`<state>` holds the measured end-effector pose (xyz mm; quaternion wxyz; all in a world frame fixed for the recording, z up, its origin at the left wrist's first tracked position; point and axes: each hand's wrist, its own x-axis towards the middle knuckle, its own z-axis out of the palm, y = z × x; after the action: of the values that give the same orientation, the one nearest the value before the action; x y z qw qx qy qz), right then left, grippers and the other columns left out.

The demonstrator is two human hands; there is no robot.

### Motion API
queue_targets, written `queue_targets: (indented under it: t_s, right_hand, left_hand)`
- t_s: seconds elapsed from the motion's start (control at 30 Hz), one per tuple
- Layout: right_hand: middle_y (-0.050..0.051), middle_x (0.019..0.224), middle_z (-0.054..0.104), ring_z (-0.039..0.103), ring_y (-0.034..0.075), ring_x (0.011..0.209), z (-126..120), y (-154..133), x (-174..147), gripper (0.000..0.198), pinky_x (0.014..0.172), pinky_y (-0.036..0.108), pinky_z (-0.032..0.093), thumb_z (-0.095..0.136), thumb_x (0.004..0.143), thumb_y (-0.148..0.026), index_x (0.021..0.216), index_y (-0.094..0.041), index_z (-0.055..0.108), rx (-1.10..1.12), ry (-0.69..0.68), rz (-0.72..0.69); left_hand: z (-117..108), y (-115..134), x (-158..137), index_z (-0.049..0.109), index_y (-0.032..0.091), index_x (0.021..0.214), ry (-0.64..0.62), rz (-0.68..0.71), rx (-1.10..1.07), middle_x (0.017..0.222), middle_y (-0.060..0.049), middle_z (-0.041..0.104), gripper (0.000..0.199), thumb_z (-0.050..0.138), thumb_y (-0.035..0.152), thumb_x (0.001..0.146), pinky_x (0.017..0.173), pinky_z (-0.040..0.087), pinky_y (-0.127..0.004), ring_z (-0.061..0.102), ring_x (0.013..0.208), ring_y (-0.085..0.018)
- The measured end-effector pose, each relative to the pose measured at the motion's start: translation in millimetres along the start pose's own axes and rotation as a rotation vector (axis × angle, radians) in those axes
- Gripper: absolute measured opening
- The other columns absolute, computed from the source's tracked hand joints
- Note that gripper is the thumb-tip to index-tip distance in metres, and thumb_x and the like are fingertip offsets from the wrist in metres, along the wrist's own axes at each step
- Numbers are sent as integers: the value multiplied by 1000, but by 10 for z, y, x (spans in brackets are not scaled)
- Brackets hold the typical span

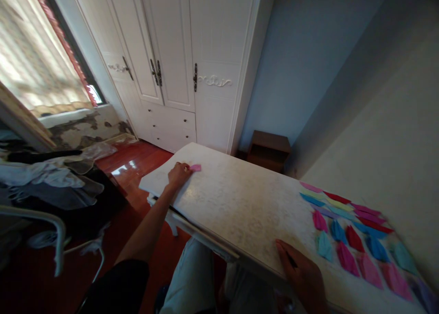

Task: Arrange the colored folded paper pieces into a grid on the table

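Note:
At the far left end of the table, my left hand pinches a small piece of pink paper that lies on or just over the tabletop. My right hand rests at the table's near edge, its fingers apart. A dark gap shows between them, and I cannot tell whether it is more than shadow. To the right of this hand lie several folded paper pieces in pink, red, blue, teal and yellow, set out in rows. Some are flat, boat-like strips, others are puffed, pointed shapes.
A white wardrobe stands behind the table, with a low brown cabinet beside it. On the left, clothes are heaped near a white metal chair frame. A wall borders the table's right side.

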<state>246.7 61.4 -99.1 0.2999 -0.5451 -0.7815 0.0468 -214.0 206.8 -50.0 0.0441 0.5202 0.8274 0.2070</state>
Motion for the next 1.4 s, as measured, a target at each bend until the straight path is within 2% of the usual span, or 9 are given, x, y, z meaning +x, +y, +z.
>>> queue_targets:
  t_s: [0.1, 0.2, 0.33, 0.47, 0.57, 0.73, 0.93, 1.17, 1.4]
  right_hand:
    - [6, 97, 72, 71, 21, 84, 19, 22, -14, 47, 75, 27, 58, 40, 93, -52, 99, -20, 74, -38, 29, -39]
    - [5, 95, 73, 71, 20, 81, 26, 32, -19, 47, 72, 26, 58, 40, 93, -51, 98, -20, 74, -91, 47, -63]
    - [4, 93, 73, 71, 19, 78, 19, 24, -6, 49, 70, 24, 58, 38, 94, -50, 97, -19, 74, -124, 74, -112]
    - [4, 93, 73, 71, 20, 78, 29, 29, -10, 49, 68, 26, 58, 37, 93, -51, 95, -20, 75, -138, 56, -79]
    - [4, 95, 73, 71, 23, 81, 46, 44, -21, 50, 69, 29, 59, 38, 92, -53, 97, -20, 75, -126, 12, -26]
    - [6, 99, 72, 70, 24, 89, 44, 4, -17, 49, 76, 32, 57, 39, 91, -53, 100, -20, 74, -71, -21, 59]
    - [8, 103, 71, 69, 21, 92, -24, -167, 33, 44, 83, 32, 54, 38, 95, -44, 102, -18, 72, 12, -23, 88]
    - [8, 101, 71, 68, 19, 87, -76, -246, 82, 33, 82, 28, 50, 40, 95, -30, 102, -19, 71, 54, -34, 83]
    - [7, 89, 72, 67, 17, 80, -89, -240, 77, 28, 76, 25, 47, 43, 95, -29, 97, -21, 70, 96, -39, 83]
  left_hand:
    - [41, -78, -16, 67, 21, 95, 52, 11, -221, 104, -10, 63, 34, 63, 46, 73, 76, 44, -33, 59, 94, -27]
    - [46, -164, -59, 64, 17, 84, 44, 37, -524, 86, -7, 64, 28, 67, 40, 67, 69, 43, -28, 59, 81, -21]
    - [-78, -207, -161, 63, 14, 89, -72, 71, -736, 71, -3, 61, 45, 64, 54, 68, 51, 39, -23, 52, 56, -12]
    - [-330, -135, -296, 65, 11, 98, -213, 78, -1000, 69, -2, 59, 54, 69, 54, 66, 46, 33, -20, 47, 50, -8]
    - [-512, 11, -418, 66, 11, 101, -286, 113, -1094, 70, -2, 60, 50, 72, 48, 68, 45, 32, -19, 47, 50, -6]
    - [-723, 415, -647, 68, 11, 102, -348, 246, -1070, 62, -1, 58, 45, 67, 47, 73, 46, 34, -19, 47, 50, -7]
    - [-758, 1062, -860, 71, 13, 95, -441, 397, -1054, 66, -3, 63, 37, 70, 42, 73, 47, 37, -20, 49, 52, -8]
    - [-447, 2068, -1105, 70, 12, 91, -679, 562, -1042, 71, -4, 65, 33, 71, 38, 70, 46, 38, -19, 49, 52, -7]
    - [552, 3007, -1277, 69, 10, 90, -909, 640, -882, 63, -2, 60, 23, 62, 24, 73, 45, 35, -18, 47, 48, -6]
